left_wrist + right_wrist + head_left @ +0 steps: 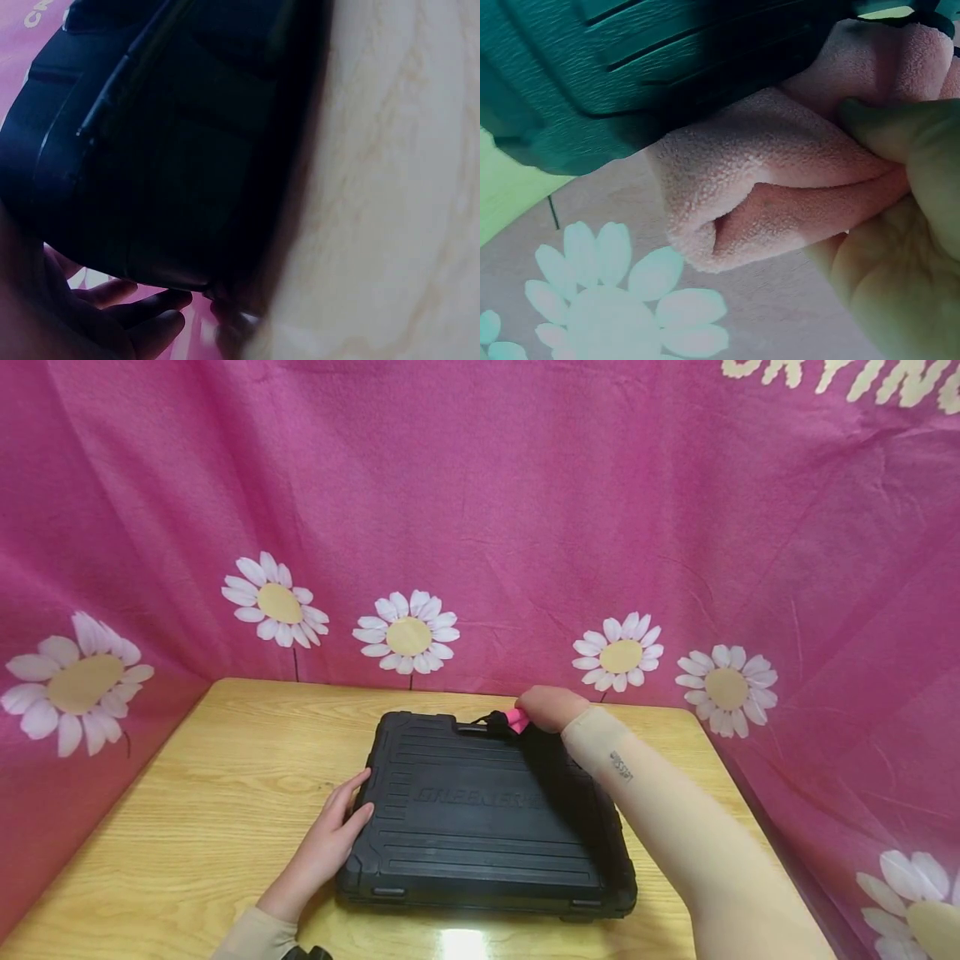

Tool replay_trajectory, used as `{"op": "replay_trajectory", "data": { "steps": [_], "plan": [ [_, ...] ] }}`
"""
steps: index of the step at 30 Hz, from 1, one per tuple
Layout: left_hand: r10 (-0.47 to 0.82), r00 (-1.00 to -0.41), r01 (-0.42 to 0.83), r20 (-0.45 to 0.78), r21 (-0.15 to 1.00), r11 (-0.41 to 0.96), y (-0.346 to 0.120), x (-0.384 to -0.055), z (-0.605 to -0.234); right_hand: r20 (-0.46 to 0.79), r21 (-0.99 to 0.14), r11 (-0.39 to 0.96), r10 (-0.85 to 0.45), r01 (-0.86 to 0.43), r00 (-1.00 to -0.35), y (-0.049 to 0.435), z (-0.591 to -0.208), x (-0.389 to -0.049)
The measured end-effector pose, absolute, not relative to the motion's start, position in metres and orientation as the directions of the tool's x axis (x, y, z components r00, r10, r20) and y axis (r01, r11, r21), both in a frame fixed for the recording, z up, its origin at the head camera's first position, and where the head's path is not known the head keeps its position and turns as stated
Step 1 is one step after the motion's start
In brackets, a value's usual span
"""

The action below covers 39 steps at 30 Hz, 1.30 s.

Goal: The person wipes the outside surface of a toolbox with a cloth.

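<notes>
A black hard plastic case [480, 852] with raised ribs and lettering lies flat on the table, its handle side away from me. My left hand [337, 828] rests against the case's left side, thumb at the top edge. In the left wrist view, its loosely bent fingers [154, 330] touch the case's edge. At the far side, near the handle, my right hand [553, 706] holds a folded pink fleecy cloth [517, 719]. The right wrist view shows the thumb [877, 127] pressing the cloth [757, 142] against the case.
The wooden table [195, 810] extends around the case. Behind and at both sides hangs a pink curtain [480, 510] printed with daisies. A black cord [491, 720] lies by the case handle beside the cloth. A small black object [307, 953] shows at the left wrist.
</notes>
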State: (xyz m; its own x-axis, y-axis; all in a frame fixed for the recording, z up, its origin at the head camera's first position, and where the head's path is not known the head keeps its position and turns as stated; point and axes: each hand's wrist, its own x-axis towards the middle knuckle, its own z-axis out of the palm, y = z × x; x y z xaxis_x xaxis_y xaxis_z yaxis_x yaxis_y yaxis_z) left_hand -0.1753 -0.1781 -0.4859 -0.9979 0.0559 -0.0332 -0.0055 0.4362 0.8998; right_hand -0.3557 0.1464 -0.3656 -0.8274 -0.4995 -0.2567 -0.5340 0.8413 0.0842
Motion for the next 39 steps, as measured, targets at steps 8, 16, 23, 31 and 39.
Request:
{"op": "replay_trajectory", "data": {
  "steps": [8,16,23,31,39],
  "plan": [
    [0.061,-0.998,0.011,-0.018,0.899,0.438,-0.177,-0.174,-0.485,-0.21,0.068,0.82,-0.545,-0.568,-0.812,0.171,-0.371,-0.357],
    [0.064,-0.998,0.021,-0.008,0.896,0.443,-0.177,-0.173,-0.483,-0.146,0.032,0.8,-0.59,-0.6,-0.794,0.201,-0.378,-0.352],
    [0.074,-0.997,0.024,-0.009,0.899,0.438,-0.177,-0.172,-0.482,-0.124,-0.073,0.847,-0.532,-0.527,-0.838,0.224,-0.385,-0.344],
    [0.071,-0.997,0.019,-0.013,0.899,0.438,-0.177,-0.172,-0.483,-0.088,-0.137,0.879,-0.47,-0.457,-0.878,0.249,-0.393,-0.337],
    [0.07,-0.997,0.015,-0.017,0.901,0.434,-0.176,-0.173,-0.482,-0.209,-0.301,0.928,-0.289,-0.22,-0.934,0.263,-0.398,-0.32]
  ]
}}
